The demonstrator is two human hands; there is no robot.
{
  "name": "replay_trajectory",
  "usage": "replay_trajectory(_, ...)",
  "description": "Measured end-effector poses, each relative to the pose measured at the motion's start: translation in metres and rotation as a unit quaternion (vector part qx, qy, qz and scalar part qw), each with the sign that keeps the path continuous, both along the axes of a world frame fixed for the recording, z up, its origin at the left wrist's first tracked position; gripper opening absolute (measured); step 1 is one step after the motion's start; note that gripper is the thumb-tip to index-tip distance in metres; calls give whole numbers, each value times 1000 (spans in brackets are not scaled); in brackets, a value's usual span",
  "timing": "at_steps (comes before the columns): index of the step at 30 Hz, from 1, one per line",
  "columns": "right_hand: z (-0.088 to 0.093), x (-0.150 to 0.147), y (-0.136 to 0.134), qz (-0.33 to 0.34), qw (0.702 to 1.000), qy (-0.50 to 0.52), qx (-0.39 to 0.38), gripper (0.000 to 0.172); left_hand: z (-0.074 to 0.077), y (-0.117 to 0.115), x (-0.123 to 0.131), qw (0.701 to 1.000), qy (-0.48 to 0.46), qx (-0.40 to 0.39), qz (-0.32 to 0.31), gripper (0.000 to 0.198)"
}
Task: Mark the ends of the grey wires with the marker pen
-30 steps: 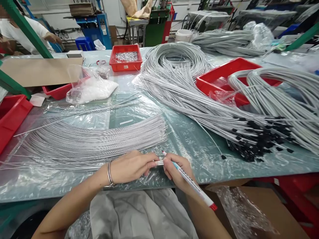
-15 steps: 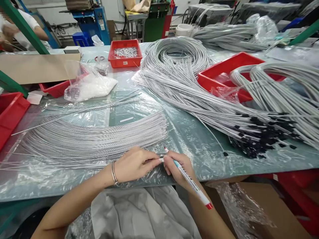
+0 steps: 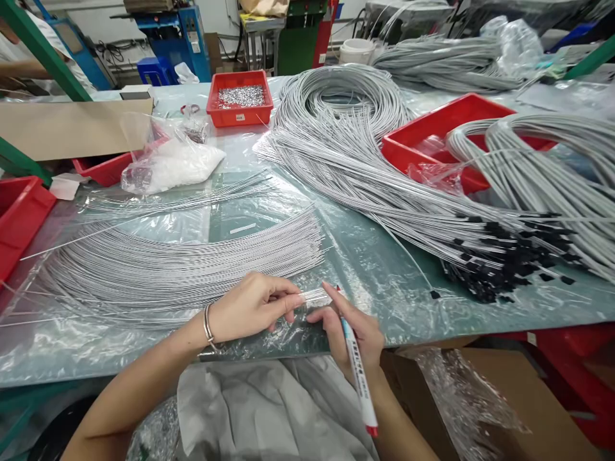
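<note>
My left hand (image 3: 259, 307), with a metal bracelet at the wrist, pinches a few thin pale wires (image 3: 315, 294) whose ends stick out to the right. My right hand (image 3: 353, 326) holds a white marker (image 3: 358, 378) with a red end, its other end pointing up and away. The right index fingertip is close to the wire ends; whether it touches them I cannot tell. Beyond my left hand a wide fan of grey wires (image 3: 192, 266) lies on the plastic-covered table (image 3: 384, 288). A small white strip (image 3: 243, 228) rests behind the fan.
Coiled wires (image 3: 346, 96) with black ends (image 3: 509, 256) stretch across the right side. Red trays stand at the back (image 3: 240, 99), right (image 3: 432, 134) and left (image 3: 22, 218). A plastic bag (image 3: 173, 166) lies at the left. Part of a person (image 3: 29, 70) shows at the upper left.
The marker has turned more upright and its end has swung left. My right index finger has stretched out and the hand has opened away from the wires. My left hand has shifted slightly left.
</note>
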State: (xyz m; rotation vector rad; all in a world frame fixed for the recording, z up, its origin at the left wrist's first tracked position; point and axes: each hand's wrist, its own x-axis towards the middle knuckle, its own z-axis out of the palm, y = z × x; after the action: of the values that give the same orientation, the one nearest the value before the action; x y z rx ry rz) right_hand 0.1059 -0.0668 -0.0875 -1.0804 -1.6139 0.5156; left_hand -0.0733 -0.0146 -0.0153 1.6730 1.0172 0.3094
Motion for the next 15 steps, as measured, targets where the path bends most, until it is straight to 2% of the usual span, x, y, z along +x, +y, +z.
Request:
replay_trajectory(3,-2,-8,-4,-6,999,-36,35,61,0,1,0,999,13,30,-5,30)
replay_trajectory(7,-2,-10,-5,7,998,-45,38,62,-1,1,0,995,35,89,-10,30)
replay_trajectory(10,2,-1,-1,15,1000,1,-6,51,0,0,-1,995,32,92,-26,32)
replay_trajectory(12,6,5,3,27,997,40,-52,30,2,0,-1,995,24,84,-50,33)
replay_trajectory(13,8,7,5,44,995,43,-78,15,2,-1,-1,994,22,83,-67,33)
replay_trajectory(14,10,8,7,68,991,37,-105,8,3,-1,-1,992,23,85,-86,34)
replay_trajectory(15,12,8,9,96,986,27,-133,19,3,-1,-2,990,26,88,-103,34)
